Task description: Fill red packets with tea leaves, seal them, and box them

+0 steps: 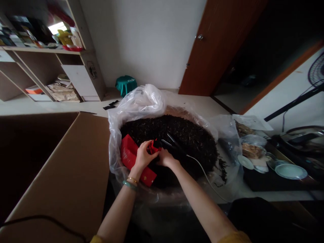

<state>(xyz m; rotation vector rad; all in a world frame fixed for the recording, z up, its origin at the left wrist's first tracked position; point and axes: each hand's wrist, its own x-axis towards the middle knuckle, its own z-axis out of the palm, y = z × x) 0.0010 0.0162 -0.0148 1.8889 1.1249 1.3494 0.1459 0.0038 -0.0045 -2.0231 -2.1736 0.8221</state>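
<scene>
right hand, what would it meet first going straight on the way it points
Probably the small red pouch with a dark opening, held in the left hand; whether the right hand touches it is unclear.

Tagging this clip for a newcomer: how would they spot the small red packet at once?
Find the plastic-lined basin of dark leaf-like shreds mid-picture. Over it, the left hand holds the small red packet. Unlike the long red box near that hand, it is much smaller and shows a black patch at its top.
</scene>
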